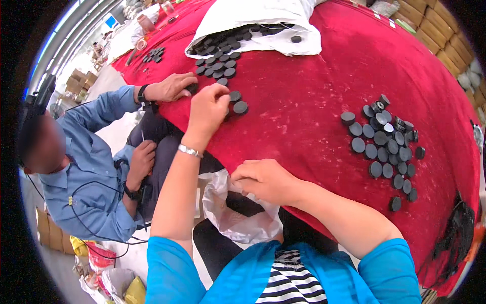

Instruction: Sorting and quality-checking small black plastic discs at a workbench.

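My left hand reaches over the table's left edge with its fingers curled; what they hold, if anything, is hidden. Right beside its knuckles lie two black round discs, one upper and one lower. At the near table edge, my right hand has its fingers bent inward and pressed together, and I cannot see what is in them. Below it, over my lap, hangs a clear plastic bag with its mouth spread. Many more black discs spill from a white sack at the back.
A loose pile of black discs lies on the red cloth to the right. At the left sits a co-worker in a blue shirt, one hand at a disc near mine. Dark stringy material hangs at the right edge.
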The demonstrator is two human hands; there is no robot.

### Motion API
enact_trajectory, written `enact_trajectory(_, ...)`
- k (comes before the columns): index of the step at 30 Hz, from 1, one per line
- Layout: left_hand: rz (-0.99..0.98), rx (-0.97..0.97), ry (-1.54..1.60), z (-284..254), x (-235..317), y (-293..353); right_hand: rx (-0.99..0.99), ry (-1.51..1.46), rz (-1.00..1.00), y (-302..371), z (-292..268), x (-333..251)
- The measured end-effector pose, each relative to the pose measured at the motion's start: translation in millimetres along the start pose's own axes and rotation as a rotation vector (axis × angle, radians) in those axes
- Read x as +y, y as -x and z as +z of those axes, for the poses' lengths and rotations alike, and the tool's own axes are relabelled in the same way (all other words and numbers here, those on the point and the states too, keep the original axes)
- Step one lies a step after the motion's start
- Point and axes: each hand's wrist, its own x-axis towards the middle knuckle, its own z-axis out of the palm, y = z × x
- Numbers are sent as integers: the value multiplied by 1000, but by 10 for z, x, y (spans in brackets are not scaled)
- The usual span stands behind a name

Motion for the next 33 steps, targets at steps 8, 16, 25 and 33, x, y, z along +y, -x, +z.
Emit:
enact_trajectory(8,-118,-245,-493,241,-28,-240,-35,-37,43,26,-19,11)
enact_trajectory(16,26,-158,-159,356,-207,-301,-59,-43,76,22,-34,-67)
enact_trajectory(25,74,-31,-110,-124,-377,119,-25,-119,117,22,-38,-94)
enact_trajectory(33,312,-145,-342,-33,-155,250,-51,-183,240,8,-30,-150)
